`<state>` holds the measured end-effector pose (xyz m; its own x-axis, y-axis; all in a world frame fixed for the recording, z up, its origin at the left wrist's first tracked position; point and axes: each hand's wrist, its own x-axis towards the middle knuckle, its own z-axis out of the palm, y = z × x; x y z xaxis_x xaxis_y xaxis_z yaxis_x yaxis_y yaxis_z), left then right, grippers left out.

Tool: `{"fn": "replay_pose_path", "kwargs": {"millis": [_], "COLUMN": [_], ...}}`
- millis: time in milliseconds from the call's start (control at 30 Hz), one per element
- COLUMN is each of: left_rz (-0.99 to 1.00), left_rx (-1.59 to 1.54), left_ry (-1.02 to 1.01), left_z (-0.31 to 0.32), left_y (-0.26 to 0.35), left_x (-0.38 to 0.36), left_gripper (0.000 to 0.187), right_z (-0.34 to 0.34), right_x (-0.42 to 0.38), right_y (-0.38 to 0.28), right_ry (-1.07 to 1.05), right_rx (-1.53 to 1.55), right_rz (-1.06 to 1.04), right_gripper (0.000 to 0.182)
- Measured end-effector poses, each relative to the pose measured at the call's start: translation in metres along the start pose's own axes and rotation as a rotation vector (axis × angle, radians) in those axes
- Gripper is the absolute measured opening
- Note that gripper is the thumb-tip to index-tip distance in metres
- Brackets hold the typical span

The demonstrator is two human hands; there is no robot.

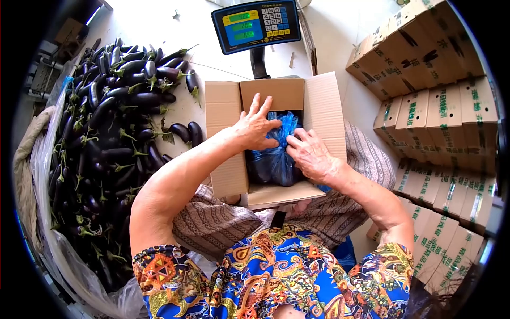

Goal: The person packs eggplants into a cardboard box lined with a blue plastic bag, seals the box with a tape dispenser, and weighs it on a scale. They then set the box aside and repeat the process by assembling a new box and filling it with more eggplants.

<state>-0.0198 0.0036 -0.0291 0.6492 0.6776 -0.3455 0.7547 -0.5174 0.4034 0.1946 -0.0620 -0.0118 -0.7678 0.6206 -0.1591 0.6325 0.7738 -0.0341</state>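
A blue plastic bag (280, 162) sits inside an open cardboard box (226, 154), its top gathered into a bunch. Dark, rounded shapes show through the plastic, and I cannot make out each one. My left hand (257, 126) rests on the left side of the bunched top with fingers spread; two of them stretch toward the box's far flap and the others touch the plastic. On the right side, the bent fingers of my right hand (314, 157) pinch the bag near its bunched top.
A digital scale display (256, 25) stands on a post behind the box. To the left lies a big heap of eggplants (106, 143), edged by clear plastic sheeting (48, 154). Stacked cardboard boxes with green print (433, 114) line the right side. Patterned trousers surround the box.
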Motion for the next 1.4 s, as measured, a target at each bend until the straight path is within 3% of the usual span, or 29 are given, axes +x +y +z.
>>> {"fn": "replay_pose_path", "kwargs": {"millis": [267,500,600,733,867,967,1067,1300,1400], "left_rz": [-0.002,-0.033,-0.046,-0.014,0.078,0.008,-0.02,0.025,0.03], "left_rx": [0.004,0.0,0.025,-0.062,0.027,0.092,0.188,0.315,0.295], "left_ry": [0.095,0.189,0.186,0.052,0.021,-0.015,-0.043,-0.107,-0.088], "left_z": [0.011,0.031,0.034,0.021,0.024,0.015,0.009,-0.004,-0.001], "left_y": [0.007,0.009,0.007,0.003,-0.011,0.003,0.004,-0.007,-0.006], "left_x": [0.001,0.006,0.009,0.007,0.008,0.004,0.003,-0.001,-0.004], "left_gripper": [0.077,0.077,0.076,0.078,0.092,0.103,0.109,0.114,0.112], "right_z": [0.018,-0.024,0.017,0.021,0.023,0.024,0.016,0.016,0.01], "right_x": [-0.027,-0.02,-0.002,-0.004,-0.003,0.004,-0.003,0.012,0.02], "right_y": [0.006,-0.013,-0.009,-0.006,-0.012,-0.014,-0.019,-0.024,-0.033], "right_ry": [0.133,-0.034,0.078,0.025,-0.008,-0.073,0.073,0.011,0.023], "right_rx": [-0.215,0.445,0.445,0.44,0.454,0.534,0.463,0.415,0.467], "right_rz": [0.048,0.11,0.033,0.102,0.195,0.28,0.163,-0.121,0.157], "right_gripper": [0.022,0.055,0.056,0.051,0.049,0.048,0.047,0.035,0.034]}}
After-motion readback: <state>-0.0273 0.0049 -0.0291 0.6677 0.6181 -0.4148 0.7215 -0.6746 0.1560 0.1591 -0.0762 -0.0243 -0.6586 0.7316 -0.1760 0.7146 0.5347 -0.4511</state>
